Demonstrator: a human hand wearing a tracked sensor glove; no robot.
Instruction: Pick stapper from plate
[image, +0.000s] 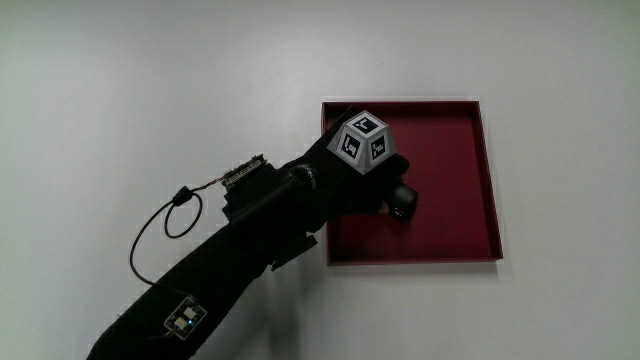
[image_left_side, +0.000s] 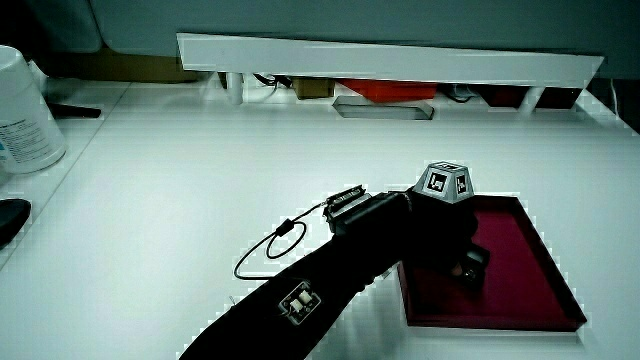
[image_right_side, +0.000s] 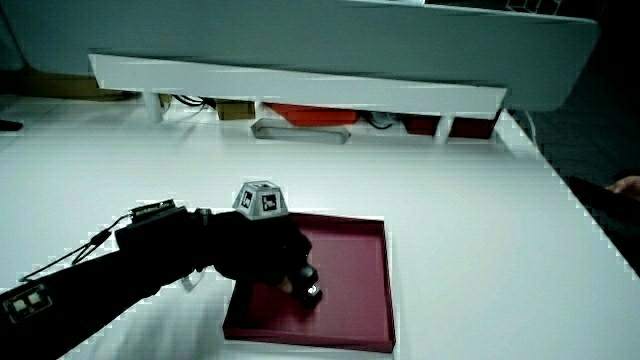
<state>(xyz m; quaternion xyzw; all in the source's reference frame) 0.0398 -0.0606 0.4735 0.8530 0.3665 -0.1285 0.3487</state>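
Note:
A dark red square plate (image: 455, 120) with a low rim lies on the white table, seen also in both side views (image_left_side: 530, 250) (image_right_side: 350, 250). The hand (image: 385, 190) is over the part of the plate nearer to the person, the patterned cube (image: 362, 140) on its back. Its fingers curl around a small black stapler (image: 405, 202), which sits low over the plate floor. The stapler shows under the fingers in both side views (image_left_side: 470, 265) (image_right_side: 308, 291). Whether it touches the plate floor I cannot tell. The forearm (image: 250, 230) crosses the plate's rim.
A wire loop (image: 165, 225) hangs off the forearm over the table. In a side view, a white bottle (image_left_side: 25, 110) and a dark object (image_left_side: 10, 215) stand at the table's edge. The low white partition (image_left_side: 390, 55) (image_right_side: 300, 85) runs along the table's end.

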